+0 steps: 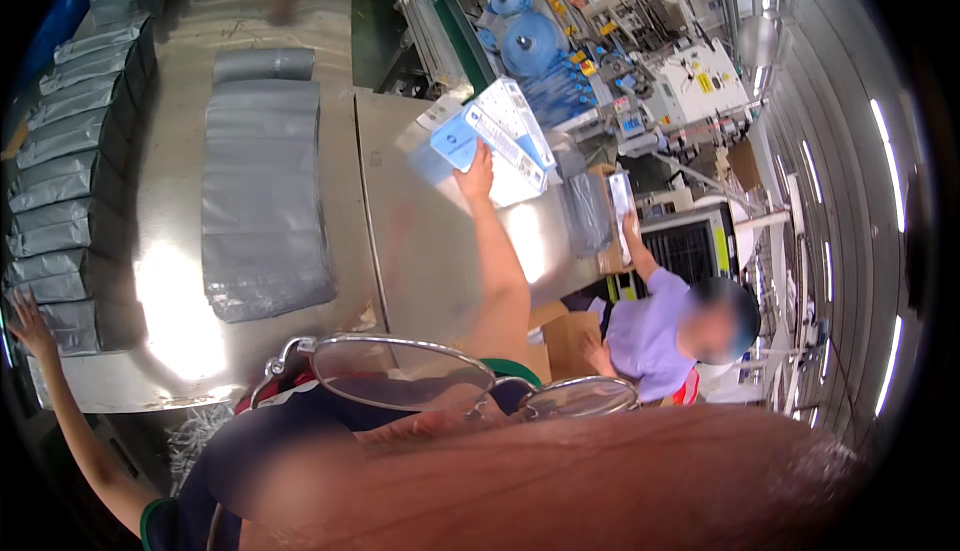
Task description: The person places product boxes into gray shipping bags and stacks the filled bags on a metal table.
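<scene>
My left hand (pixel 35 329) lies with spread fingers against the near end of a long row of grey plastic-wrapped packages (pixel 70 201) along the table's left side. On the right, my right hand (pixel 476 173) grips a blue-and-white carton (pixel 460 141) by its near edge. More white cartons with blue trim (pixel 515 121) sit close against it, tilted and overlapping. Whether the hand also holds these cannot be made out. Between my arms, a flat overlapping stack of grey plastic mailing bags (pixel 265 191) rests on the metal table (pixel 420 211).
A co-worker in a lilac shirt (pixel 655 336) stands at the right, one hand on a white carton. Grey packages (pixel 585 213) and an open cardboard box (pixel 570 341) lie near that person. Beyond the table are a conveyor (pixel 435 31) and machinery with blue reels (pixel 530 43).
</scene>
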`<state>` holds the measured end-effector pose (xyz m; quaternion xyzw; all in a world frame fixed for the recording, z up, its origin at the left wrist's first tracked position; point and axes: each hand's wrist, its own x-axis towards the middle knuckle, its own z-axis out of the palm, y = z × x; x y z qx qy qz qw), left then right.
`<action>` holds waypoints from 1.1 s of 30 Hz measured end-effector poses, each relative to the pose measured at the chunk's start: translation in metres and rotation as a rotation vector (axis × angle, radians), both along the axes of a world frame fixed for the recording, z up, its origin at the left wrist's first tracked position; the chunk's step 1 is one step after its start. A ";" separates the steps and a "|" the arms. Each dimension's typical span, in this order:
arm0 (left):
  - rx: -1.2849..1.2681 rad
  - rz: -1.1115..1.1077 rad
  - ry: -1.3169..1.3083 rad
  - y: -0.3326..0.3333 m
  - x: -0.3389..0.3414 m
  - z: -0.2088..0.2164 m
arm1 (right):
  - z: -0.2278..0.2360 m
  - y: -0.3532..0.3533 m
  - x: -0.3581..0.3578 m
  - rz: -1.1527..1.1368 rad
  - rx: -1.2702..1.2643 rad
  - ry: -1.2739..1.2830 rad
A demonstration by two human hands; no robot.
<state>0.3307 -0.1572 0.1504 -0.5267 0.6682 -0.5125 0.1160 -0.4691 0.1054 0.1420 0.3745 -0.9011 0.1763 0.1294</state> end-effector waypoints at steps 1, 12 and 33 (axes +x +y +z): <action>-0.035 -0.044 0.054 0.009 -0.030 -0.008 | 0.010 -0.003 -0.027 -0.019 0.095 -0.014; 0.876 -0.621 1.265 0.133 -0.298 -0.076 | -0.004 -0.028 -0.104 0.212 0.487 -0.159; 1.022 -0.959 0.903 0.073 -0.332 -0.115 | -0.020 -0.044 0.246 0.881 -0.063 -0.027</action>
